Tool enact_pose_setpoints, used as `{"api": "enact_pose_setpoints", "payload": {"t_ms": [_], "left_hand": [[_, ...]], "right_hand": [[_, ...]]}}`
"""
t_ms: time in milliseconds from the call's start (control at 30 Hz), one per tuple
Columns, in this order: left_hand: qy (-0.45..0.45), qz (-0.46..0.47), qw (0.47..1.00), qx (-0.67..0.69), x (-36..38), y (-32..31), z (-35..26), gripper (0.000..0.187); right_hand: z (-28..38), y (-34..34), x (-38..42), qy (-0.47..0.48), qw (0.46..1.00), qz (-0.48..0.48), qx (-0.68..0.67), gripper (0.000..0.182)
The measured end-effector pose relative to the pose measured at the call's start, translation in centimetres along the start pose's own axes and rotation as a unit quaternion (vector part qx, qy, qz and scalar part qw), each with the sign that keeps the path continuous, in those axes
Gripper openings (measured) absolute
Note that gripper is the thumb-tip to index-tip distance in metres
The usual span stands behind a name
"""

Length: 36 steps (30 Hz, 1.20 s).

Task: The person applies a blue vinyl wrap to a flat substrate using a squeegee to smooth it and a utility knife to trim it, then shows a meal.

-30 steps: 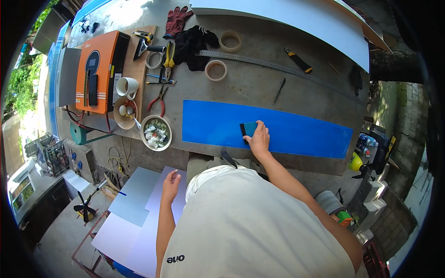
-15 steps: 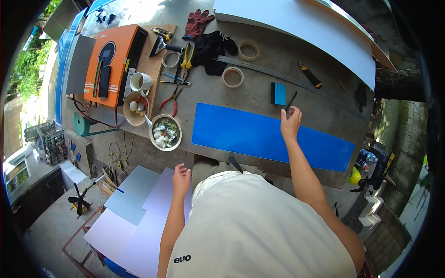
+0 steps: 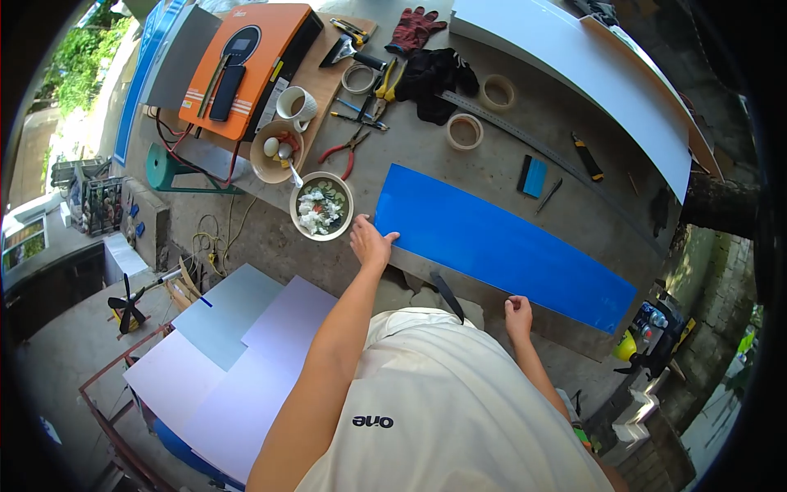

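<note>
Blue sheet edged by left hand, right hand.

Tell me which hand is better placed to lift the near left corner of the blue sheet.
Left. The left hand already rests at that corner of the blue sheet, while the right hand sits at the bench's near edge, below the sheet's middle.

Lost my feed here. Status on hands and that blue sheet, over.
Left hand on near-left corner of blue sheet. Right hand closed at bench edge. Sheet flat. Food bowl beside left hand.
</note>
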<state>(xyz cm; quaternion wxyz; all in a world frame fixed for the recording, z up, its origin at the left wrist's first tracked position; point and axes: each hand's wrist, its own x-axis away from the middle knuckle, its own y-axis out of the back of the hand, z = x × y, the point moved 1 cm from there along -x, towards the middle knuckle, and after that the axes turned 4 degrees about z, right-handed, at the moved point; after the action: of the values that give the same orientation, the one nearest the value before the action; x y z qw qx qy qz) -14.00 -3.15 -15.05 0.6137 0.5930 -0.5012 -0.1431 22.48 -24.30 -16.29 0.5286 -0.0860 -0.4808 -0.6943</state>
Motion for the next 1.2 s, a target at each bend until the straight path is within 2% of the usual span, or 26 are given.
{"api": "enact_pose_setpoints", "payload": {"t_ms": [33, 67, 100, 167, 200, 233, 267, 333, 367, 400, 433, 467, 533, 600, 667, 733, 767, 800, 833, 900, 933, 1000, 1033, 1067, 1133, 1200], "left_hand": [[-0.006, 0.021, 0.999, 0.031, -0.2, 0.2, 0.0, 0.082], [-0.013, 0.043, 0.997, 0.063, -0.3, 0.2, 0.0, 0.071], [-0.006, 0.035, 0.997, 0.066, -0.7, -0.2, 0.4, 0.071], [-0.069, 0.08, 0.979, 0.172, -1.0, -1.8, 1.7, 0.043], [-0.061, 0.072, 0.98, 0.176, 0.0, -0.6, 1.3, 0.043], [-0.077, 0.111, 0.957, 0.258, 1.7, 2.0, 0.0, 0.035], [-0.098, 0.147, 0.925, 0.338, 3.3, 4.7, -1.2, 0.029], [-0.145, 0.209, 0.885, 0.389, 6.5, 8.2, -1.7, 0.03], [-0.149, 0.198, 0.885, 0.393, 8.2, 10.7, -1.7, 0.03], [-0.153, 0.216, 0.856, 0.444, 10.0, 13.4, -1.6, 0.029], [-0.159, 0.234, 0.822, 0.494, 11.2, 15.8, -1.3, 0.029], [-0.166, 0.222, 0.822, 0.498, 11.8, 18.2, -0.5, 0.029], [-0.16, 0.183, 0.783, 0.572, 12.7, 22.5, 2.5, 0.033], [-0.167, 0.161, 0.784, 0.575, 13.0, 25.6, 7.3, 0.036], [-0.173, 0.145, 0.785, 0.577, 13.9, 28.2, 12.3, 0.039], [-0.194, 0.152, 0.754, 0.609, 15.8, 29.6, 16.9, 0.044], [-0.201, 0.151, 0.749, 0.613, 17.0, 29.7, 18.9, 0.044], [-0.191, 0.148, 0.765, 0.597, 18.3, 29.5, 20.8, 0.04], [-0.183, 0.144, 0.781, 0.58, 19.5, 29.3, 22.5, 0.035], [-0.168, 0.118, 0.765, 0.611, 21.8, 27.3, 25.5, 0.037], [-0.143, 0.093, 0.752, 0.637, 22.7, 26.3, 26.8, 0.039], [-0.125, 0.059, 0.736, 0.663, 24.6, 24.7, 28.9, 0.04], [-0.102, 0.027, 0.72, 0.686, 25.4, 24.0, 29.8, 0.041], [-0.107, 0.025, 0.718, 0.688, 26.1, 23.6, 30.7, 0.041], [-0.08, -0.092, 0.712, 0.691, 27.4, 23.0, 32.8, 0.04], [-0.036, -0.161, 0.659, 0.734, 29.5, 22.9, 35.6, 0.042]], "right_hand": [[0.2, -0.7, 0.4, 0.01, 1.0, 0.007, -0.002, 0.019], [0.1, -1.4, 0.9, -0.026, 0.996, 0.068, -0.056, 0.019], [0.2, -2.0, 1.4, -0.062, 0.984, 0.129, -0.107, 0.019], [-0.1, -3.0, 1.6, -0.091, 0.965, 0.196, -0.148, 0.021], [-0.5, -3.8, 1.7, -0.133, 0.939, 0.239, -0.21, 0.033], [-0.5, -4.5, 1.7, -0.175, 0.904, 0.28, -0.271, 0.046], [0.4, -4.7, 1.8, -0.166, 0.905, 0.288, -0.266, 0.046], [2.9, -4.4, 2.8, -0.207, 0.796, 0.268, -0.502, 0.081], [3.1, -4.3, 2.9, -0.178, 0.789, 0.279, -0.518, 0.098], [3.7, -4.2, 3.1, -0.168, 0.79, 0.287, -0.516, 0.098], [4.5, -3.9, 3.3, -0.16, 0.771, 0.238, -0.569, 0.097], [5.2, -3.9, 3.5, -0.151, 0.747, 0.189, -0.62, 0.095], [3.6, -3.2, 2.4, -0.096, 0.738, 0.178, -0.644, 0.092], [3.9, -2.2, 1.3, -0.041, 0.724, 0.161, -0.669, 0.09], [6.1, -0.2, 2.1, 0.014, 0.714, 0.084, -0.695, 0.074], [4.0, 1.5, -0.6, 0.041, 0.734, 0.087, -0.673, 0.059], [3.2, 2.1, -2.2, 0.032, 0.752, 0.077, -0.654, 0.047], [3.8, 2.7, -2.4, 0.042, 0.751, 0.076, -0.655, 0.047], [5.0, 3.0, -2.7, 0.052, 0.787, 0.014, -0.614, 0.044], [9.3, 3.7, -3.3, 0.082, 0.83, -0.081, -0.546, 0.036], [12.7, 4.4, -3.2, 0.101, 0.839, -0.114, -0.522, 0.032], [22.2, 4.1, -2.4, 0.192, 0.908, -0.219, -0.302, 0.024], [29.4, 2.9, 0.9, 0.254, 0.913, -0.255, -0.19, 0.022], [34.2, 1.3, -1.5, 0.296, 0.917, -0.229, -0.137, 0.024], [45.5, -5.5, -2.7, 0.406, 0.879, -0.243, 0.062, 0.033], [55.4, -15.3, 5.7, 0.501, 0.855, -0.088, 0.098, 0.036]]}}
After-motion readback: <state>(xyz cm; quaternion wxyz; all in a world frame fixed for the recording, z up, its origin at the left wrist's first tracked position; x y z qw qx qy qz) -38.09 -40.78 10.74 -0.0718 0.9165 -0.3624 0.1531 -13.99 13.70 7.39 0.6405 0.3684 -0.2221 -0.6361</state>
